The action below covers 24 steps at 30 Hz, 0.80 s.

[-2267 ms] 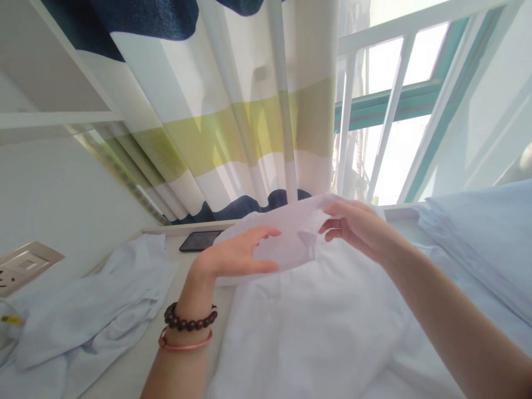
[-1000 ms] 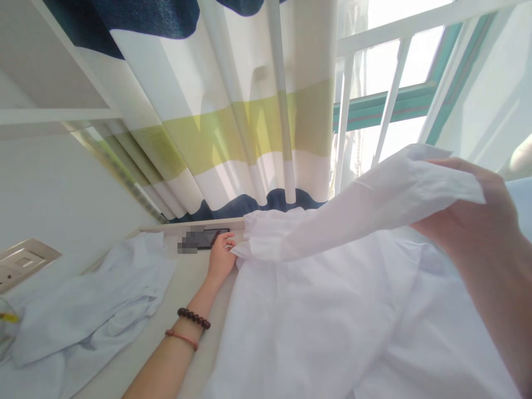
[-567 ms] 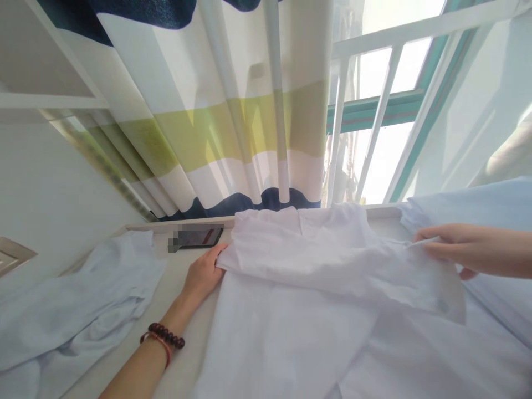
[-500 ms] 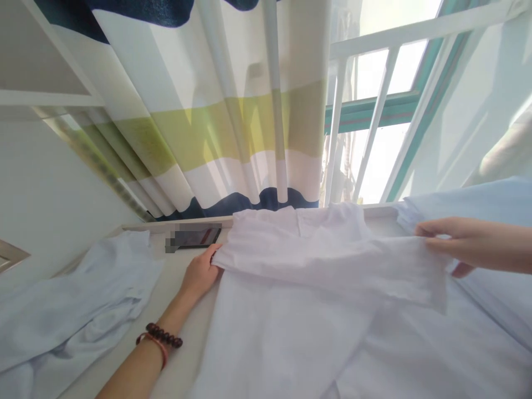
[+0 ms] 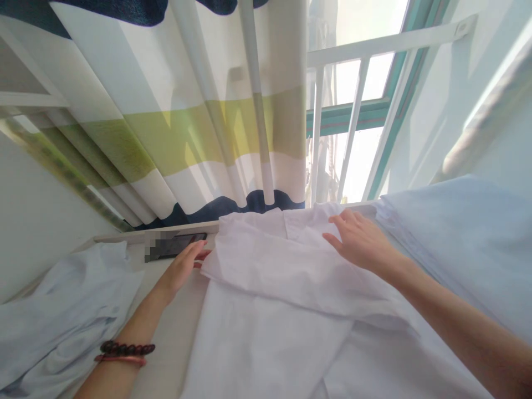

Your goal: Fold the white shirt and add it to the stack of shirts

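A white garment, which looks like a shirt, lies spread in front of me with a sleeve folded across its upper part. At its upper left edge is my left hand, fingers stretched out and apart, close to the sleeve end; whether the fingertips touch the cloth I cannot tell. My right hand is over the upper right of the garment, fingers spread and nothing held. Just beyond my left hand a dark phone lies flat, partly blurred out.
Crumpled white cloth lies on the left, and a pale blue-white folded cloth on the right. Behind stand a striped curtain and a white railing before a window.
My right hand has let go of the sleeve end and moved left over the upper part of the shirt. My left hand has loosened its hold on the cloth's edge. The view has shifted right.
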### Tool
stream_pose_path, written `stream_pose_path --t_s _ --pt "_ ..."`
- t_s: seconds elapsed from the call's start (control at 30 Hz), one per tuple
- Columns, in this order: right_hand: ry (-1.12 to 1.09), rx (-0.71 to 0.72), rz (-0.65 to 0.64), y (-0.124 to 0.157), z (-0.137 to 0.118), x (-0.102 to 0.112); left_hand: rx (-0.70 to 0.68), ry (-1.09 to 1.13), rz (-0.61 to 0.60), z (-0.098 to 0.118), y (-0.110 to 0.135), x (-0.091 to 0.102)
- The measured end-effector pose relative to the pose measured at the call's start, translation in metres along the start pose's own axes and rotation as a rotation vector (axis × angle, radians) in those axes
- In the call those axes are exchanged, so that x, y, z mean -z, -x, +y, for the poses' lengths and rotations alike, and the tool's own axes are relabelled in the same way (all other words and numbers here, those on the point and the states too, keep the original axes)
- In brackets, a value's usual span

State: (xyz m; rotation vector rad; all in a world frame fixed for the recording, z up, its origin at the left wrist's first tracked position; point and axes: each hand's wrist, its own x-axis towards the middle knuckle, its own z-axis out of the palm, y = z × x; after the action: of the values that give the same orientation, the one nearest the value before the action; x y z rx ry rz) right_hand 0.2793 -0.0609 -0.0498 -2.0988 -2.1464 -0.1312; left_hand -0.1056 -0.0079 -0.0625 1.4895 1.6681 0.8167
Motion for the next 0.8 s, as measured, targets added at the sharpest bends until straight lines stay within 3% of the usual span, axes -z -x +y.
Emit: stream_pose_path --t_s 0.07,0.13,0.2,0.3,0.4,0.5,0.57,0.67,0.73,0.8 --pt "-0.064 0.109 -0.012 -0.003 -0.012 -0.015 -0.003 -0.118 0.052 0.011 -0.01 -0.016" --pt "-0.121 0.199 -0.164 0.0 -0.016 -0.033 -0.029 -0.245 0.079 0.019 -0.018 -0.03" --pt "-0.143 0.192 -0.249 0.008 -0.016 -0.047 -0.058 -0.33 0.072 0.023 -0.02 -0.038" --pt "-0.158 0.163 -0.294 0.027 -0.013 -0.054 -0.039 -0.305 -0.119 0.022 -0.009 -0.034" --pt "-0.164 0.166 -0.324 0.05 -0.016 -0.045 -0.018 -0.3 -0.342 0.019 0.007 -0.018" --pt "-0.15 0.177 -0.327 0.063 -0.022 -0.03 -0.053 -0.406 -0.426 0.019 0.013 -0.004" --pt "-0.167 0.205 -0.317 0.057 -0.023 -0.019 -0.039 -0.466 -0.369 0.024 0.007 0.0" --pt "-0.231 0.21 -0.206 0.021 -0.017 -0.006 -0.095 -0.513 -0.085 0.038 -0.019 -0.004" --pt "-0.263 0.093 -0.031 -0.012 -0.009 -0.002 -0.182 -0.523 0.085 0.048 -0.041 -0.012" --pt "-0.339 -0.08 0.075 -0.044 -0.002 -0.003 -0.227 -0.505 0.129 0.057 -0.062 -0.024"
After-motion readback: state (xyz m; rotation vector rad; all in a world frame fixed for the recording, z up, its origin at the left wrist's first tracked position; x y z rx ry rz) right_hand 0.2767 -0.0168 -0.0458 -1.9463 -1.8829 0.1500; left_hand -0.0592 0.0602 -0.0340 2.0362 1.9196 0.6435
